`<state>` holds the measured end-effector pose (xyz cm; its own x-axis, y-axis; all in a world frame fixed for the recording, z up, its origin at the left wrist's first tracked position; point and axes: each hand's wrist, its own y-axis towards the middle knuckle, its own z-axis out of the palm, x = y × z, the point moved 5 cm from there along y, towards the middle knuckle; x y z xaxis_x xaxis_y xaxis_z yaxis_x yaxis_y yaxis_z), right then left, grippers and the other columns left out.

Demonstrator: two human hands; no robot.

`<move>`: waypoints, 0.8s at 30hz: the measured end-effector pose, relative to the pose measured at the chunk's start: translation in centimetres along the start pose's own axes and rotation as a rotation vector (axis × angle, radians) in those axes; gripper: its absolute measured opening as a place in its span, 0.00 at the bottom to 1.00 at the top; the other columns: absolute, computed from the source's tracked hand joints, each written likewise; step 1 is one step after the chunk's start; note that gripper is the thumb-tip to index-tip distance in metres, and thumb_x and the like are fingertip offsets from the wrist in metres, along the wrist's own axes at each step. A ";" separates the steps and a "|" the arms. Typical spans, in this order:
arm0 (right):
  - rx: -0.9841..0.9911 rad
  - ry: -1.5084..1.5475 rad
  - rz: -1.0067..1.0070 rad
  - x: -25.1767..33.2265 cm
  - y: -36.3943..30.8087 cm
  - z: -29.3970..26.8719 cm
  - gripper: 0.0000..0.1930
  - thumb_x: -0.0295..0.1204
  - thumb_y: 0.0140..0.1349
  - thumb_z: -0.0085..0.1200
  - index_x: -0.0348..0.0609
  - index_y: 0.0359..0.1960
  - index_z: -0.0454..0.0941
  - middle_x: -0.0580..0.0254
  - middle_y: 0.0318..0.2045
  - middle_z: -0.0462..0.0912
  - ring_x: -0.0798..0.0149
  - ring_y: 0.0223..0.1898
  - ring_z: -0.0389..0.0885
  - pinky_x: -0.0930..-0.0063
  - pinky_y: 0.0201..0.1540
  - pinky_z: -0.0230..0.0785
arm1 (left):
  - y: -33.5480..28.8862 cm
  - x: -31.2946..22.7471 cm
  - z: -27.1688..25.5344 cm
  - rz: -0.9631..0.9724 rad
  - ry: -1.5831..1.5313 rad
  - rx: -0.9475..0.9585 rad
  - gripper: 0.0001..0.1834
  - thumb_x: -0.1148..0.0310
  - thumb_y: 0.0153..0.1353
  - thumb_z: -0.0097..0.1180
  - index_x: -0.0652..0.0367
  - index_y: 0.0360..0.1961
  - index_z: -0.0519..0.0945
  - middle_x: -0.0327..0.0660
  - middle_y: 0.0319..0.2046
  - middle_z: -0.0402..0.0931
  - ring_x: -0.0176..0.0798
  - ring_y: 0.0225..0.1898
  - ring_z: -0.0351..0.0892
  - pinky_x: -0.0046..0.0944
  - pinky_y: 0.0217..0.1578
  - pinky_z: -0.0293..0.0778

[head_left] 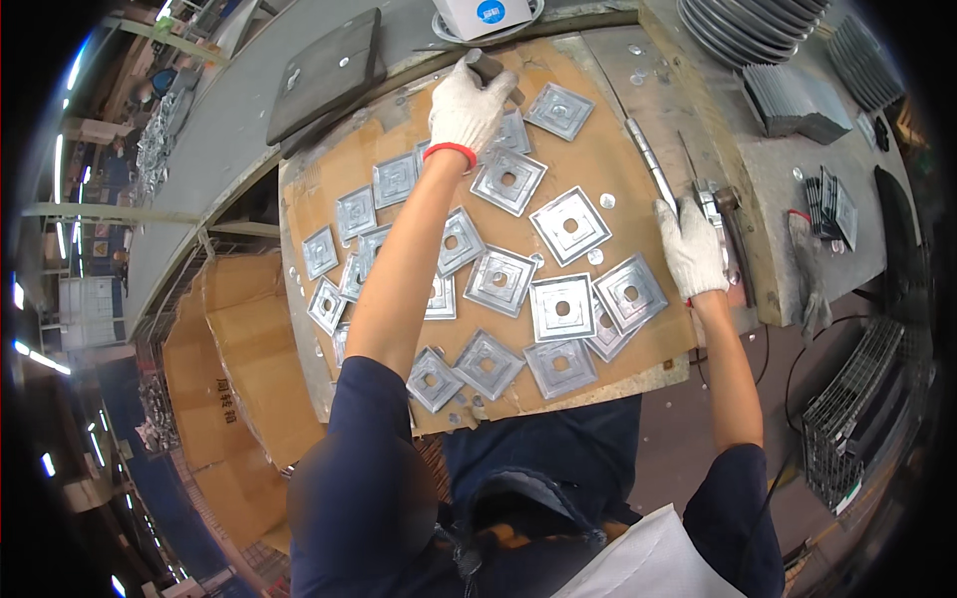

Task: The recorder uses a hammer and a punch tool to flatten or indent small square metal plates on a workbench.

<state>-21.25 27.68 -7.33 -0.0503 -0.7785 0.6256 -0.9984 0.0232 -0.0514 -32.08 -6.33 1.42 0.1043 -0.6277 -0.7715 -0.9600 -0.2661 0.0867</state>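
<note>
My left hand (465, 112), in a white glove with a red cuff, is closed around a dark, roughly cylindrical piece (485, 66) above the far part of the cardboard. Its exact kind is unclear. On the right, my gloved right hand (690, 249) grips the near end of a slim silver rod-like tool (650, 159). Another metal tool (710, 204) with a thin tip lies against that hand's outer side. Between my arms, several square silver metal plates with stepped rims and round center holes lie scattered, among them one plate (570, 226) and a nearer one (562, 308).
A cardboard sheet (638, 374) covers the bench. Beyond it are a dark flat board (324, 80) and a white box (483, 15) in a dish. At right stand stacked round metal parts (753, 30), stacked thin plates (797, 100), a grey glove (809, 269) and a wire basket (852, 419).
</note>
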 end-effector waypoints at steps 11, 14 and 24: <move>0.081 -0.196 0.104 0.8 0.2 2.3 0.30 0.60 0.79 0.46 0.41 0.52 0.80 0.28 0.38 0.88 0.25 0.45 0.86 0.35 0.48 0.77 | 1.5 0.8 6.6 -0.052 0.002 0.123 0.27 0.48 0.60 0.65 0.64 0.44 0.87 0.51 0.36 0.91 0.50 0.40 0.91 0.46 0.46 0.83; 0.101 -0.236 0.144 1.1 0.1 2.2 0.30 0.59 0.78 0.46 0.42 0.54 0.80 0.30 0.38 0.89 0.26 0.45 0.87 0.35 0.48 0.78 | 2.2 0.6 7.8 -0.103 -0.064 0.133 0.27 0.49 0.61 0.63 0.68 0.41 0.86 0.55 0.32 0.89 0.47 0.32 0.91 0.44 0.39 0.84; 0.107 -0.254 0.178 0.7 -0.4 2.1 0.29 0.59 0.79 0.46 0.43 0.55 0.79 0.30 0.34 0.88 0.26 0.41 0.88 0.34 0.46 0.78 | 12.0 10.1 1.4 -0.701 -0.612 -0.445 0.26 0.49 0.61 0.79 0.61 0.44 0.84 0.46 0.30 0.83 0.45 0.21 0.82 0.48 0.22 0.78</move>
<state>-20.82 25.79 -8.48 -0.2025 -0.8999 0.3862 -0.9655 0.1175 -0.2323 -42.92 -14.83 -6.22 0.3337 0.2199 -0.9167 -0.5384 -0.7537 -0.3768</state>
